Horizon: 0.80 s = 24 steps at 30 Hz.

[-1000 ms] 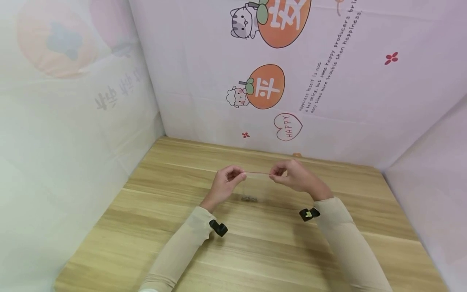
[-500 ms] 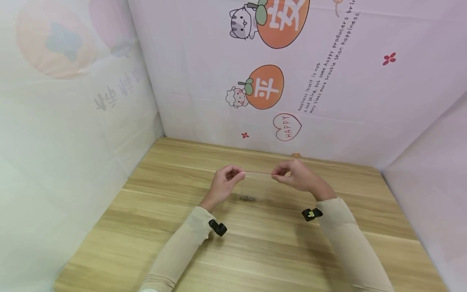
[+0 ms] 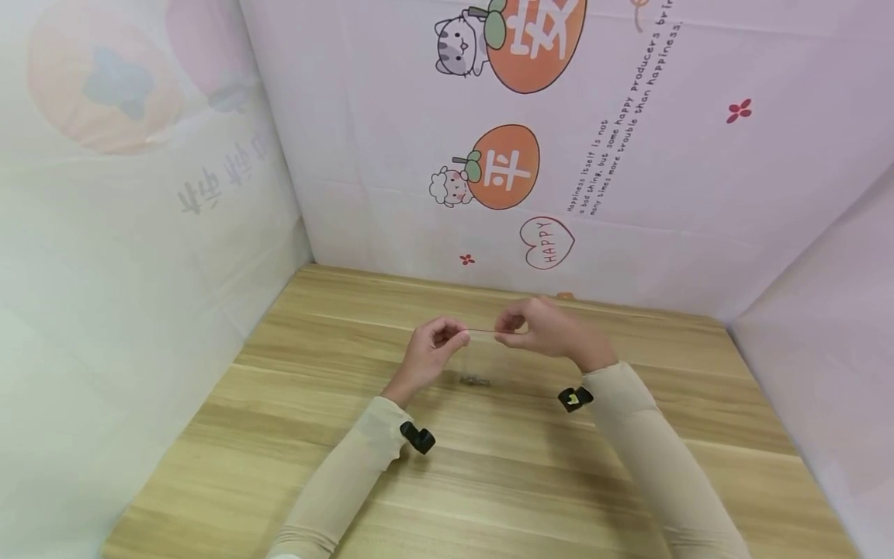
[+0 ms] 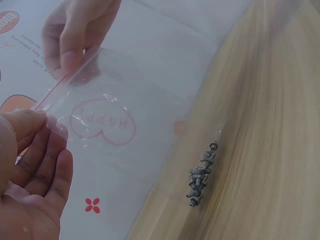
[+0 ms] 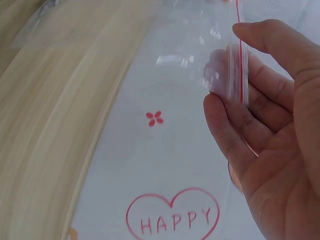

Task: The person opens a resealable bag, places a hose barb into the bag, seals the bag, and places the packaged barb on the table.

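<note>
A clear zip-lock bag [image 4: 145, 85] with a red line along its seal [image 5: 241, 70] hangs between both hands, above the table. My left hand [image 3: 427, 355] pinches the seal's left end between thumb and fingers. Farther along the same seal, my right hand [image 3: 548, 334] has its thumb in front and fingers behind, pinching the strip. In the right wrist view, the bag's right end sticks out past that thumb. Small grey metal parts [image 4: 199, 175], resembling screws or bolts, lie clustered at the bag's bottom; their exact kind is too small to tell.
The wood-grain table [image 3: 489, 481] reaches back to a printed white cloth wall [image 3: 391, 194]. More cloth walls stand at the left [image 3: 154, 295] and right [image 3: 824, 334]. Black wrist cameras [image 3: 417, 438] sit on both beige sleeves.
After a slight shift right, my right hand has moved left along the seal, closer to the left hand. My left hand keeps its place, and the metal parts barely shift.
</note>
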{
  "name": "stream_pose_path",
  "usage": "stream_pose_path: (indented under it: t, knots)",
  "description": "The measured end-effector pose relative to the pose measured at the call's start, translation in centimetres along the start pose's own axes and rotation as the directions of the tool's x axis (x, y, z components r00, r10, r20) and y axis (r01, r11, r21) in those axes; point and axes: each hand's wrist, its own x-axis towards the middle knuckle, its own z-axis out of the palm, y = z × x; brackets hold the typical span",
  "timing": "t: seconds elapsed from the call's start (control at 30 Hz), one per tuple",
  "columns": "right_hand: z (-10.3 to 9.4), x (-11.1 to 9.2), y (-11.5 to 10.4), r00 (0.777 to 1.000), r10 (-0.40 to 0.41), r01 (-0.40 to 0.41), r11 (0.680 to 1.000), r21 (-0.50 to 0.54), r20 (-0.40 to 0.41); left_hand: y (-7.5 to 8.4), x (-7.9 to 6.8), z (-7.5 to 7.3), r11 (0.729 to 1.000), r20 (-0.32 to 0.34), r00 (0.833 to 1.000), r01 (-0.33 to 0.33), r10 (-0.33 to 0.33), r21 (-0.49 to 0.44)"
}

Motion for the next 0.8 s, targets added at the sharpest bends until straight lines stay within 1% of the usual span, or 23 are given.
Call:
stream_pose_path:
  t: [0.17, 0.33, 0.53, 0.63, 0.8]
  knots:
    - [0.9, 2.2, -1.1, 0.997, -0.064, 0.063, 0.998, 0.021, 0.036, 0.1, -0.1, -0.2, 1.0, -0.008, 1.0, 0.004, -0.004, -0.004]
    - [1.6, 3.3, -1.4, 0.996, -0.085, 0.084, 0.996, 0.023, 0.024, 0.2, 0.1, -0.2, 1.0, -0.001, 1.0, 0.008, -0.008, 0.006]
    - [1.7, 3.5, -1.6, 0.995, -0.095, 0.094, 0.995, 0.018, 0.021, 0.3, 0.2, -0.1, 1.0, 0.013, 1.0, 0.011, -0.011, 0.026]
    - [1.5, 3.4, -1.3, 0.995, -0.094, 0.094, 0.995, 0.023, 0.021, 0.4, 0.2, 0.0, 0.999, 0.014, 1.0, 0.005, -0.005, 0.037]
    - [1.3, 2.5, -0.8, 0.999, -0.048, 0.047, 0.997, 0.06, 0.023, 0.3, 0.0, 0.0, 0.999, -0.002, 1.0, 0.0, 0.0, 0.047]
